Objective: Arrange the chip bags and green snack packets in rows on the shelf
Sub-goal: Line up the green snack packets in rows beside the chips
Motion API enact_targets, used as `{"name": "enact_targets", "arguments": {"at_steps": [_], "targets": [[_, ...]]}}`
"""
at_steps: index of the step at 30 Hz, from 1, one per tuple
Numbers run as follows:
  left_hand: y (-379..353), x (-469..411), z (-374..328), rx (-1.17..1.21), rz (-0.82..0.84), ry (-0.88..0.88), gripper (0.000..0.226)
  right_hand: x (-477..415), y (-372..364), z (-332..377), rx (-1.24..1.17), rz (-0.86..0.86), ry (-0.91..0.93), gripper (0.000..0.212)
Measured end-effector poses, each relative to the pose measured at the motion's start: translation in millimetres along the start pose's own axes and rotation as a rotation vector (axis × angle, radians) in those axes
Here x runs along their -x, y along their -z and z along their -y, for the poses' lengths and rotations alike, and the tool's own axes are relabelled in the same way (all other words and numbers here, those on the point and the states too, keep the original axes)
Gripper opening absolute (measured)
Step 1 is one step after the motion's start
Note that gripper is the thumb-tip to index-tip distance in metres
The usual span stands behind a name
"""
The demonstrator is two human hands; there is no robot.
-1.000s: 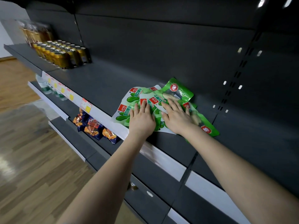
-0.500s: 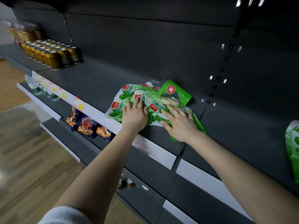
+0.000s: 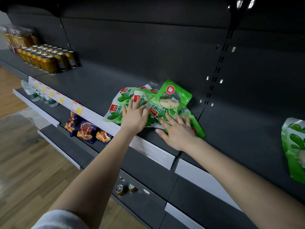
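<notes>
A loose pile of green snack packets [image 3: 173, 100] lies overlapping on the dark grey shelf [image 3: 92, 85], close to its front edge. My left hand [image 3: 134, 115] rests flat on the left packets with straight fingers. My right hand [image 3: 177, 131] lies spread on the packets at the right of the pile, thumb out over the bare shelf. One more green packet [image 3: 294, 149] lies apart at the far right edge. Blue and orange chip bags [image 3: 86, 129] sit on the shelf one level down.
Gold cans [image 3: 47, 58] stand in rows at the shelf's far left, with bottles [image 3: 18, 38] behind them. Water bottles [image 3: 35, 95] stand on the lower shelf at the left. Two can tops [image 3: 125, 188] show on a still lower shelf. Price tags [image 3: 76, 107] line the front rail.
Both hands slid back toward the shelf's front edge over the packets, and the right hand spread wider. The view swung right, bringing the separate green packet at the far right into sight.
</notes>
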State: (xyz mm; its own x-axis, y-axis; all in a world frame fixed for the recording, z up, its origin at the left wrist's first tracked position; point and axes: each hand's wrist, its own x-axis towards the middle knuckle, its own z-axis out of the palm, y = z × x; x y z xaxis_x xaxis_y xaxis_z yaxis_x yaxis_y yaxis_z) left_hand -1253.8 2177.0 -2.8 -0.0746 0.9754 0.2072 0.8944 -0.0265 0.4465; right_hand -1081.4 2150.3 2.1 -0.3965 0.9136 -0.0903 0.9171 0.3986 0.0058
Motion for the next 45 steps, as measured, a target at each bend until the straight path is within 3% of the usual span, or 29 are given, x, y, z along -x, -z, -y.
{"name": "enact_targets", "arguments": {"at_steps": [3,7,9,12,15,19,23,31,39,45], "targets": [[1,2,2,0.032,-0.024,-0.058,0.058,4,-1,9,-0.049,0.031,0.039,0.061],[2,-4,9,0.126,-0.085,-0.065,0.034,7,2,20,-0.059,0.059,0.160,0.057],[4,-3,9,0.210,-0.098,-0.024,0.020,11,11,22,-0.185,0.037,0.215,0.053],[8,0,6,0.321,-0.119,0.046,0.008,19,29,22,-0.334,-0.200,0.260,0.042],[17,3,-3,0.442,-0.124,0.068,0.028,18,42,16,-0.361,-0.471,0.237,0.033],[34,2,-27,0.443,-0.130,-0.084,0.015,9,54,-1,-0.376,-0.542,0.072,0.067],[41,6,-53,0.411,-0.103,-0.213,0.018,4,59,-22,-0.362,-0.457,-0.106,0.091],[12,-5,-80,0.417,-0.105,-0.253,0.025,20,43,-59,-0.794,-0.428,-0.276,0.038],[-51,-8,-142,0.502,0.066,-0.312,0.050,80,34,-136,-0.907,-0.533,-0.517,0.032],[-105,9,-224,0.465,0.293,-0.452,0.059,161,27,-186,-0.823,-0.629,-0.754,0.027]]}}
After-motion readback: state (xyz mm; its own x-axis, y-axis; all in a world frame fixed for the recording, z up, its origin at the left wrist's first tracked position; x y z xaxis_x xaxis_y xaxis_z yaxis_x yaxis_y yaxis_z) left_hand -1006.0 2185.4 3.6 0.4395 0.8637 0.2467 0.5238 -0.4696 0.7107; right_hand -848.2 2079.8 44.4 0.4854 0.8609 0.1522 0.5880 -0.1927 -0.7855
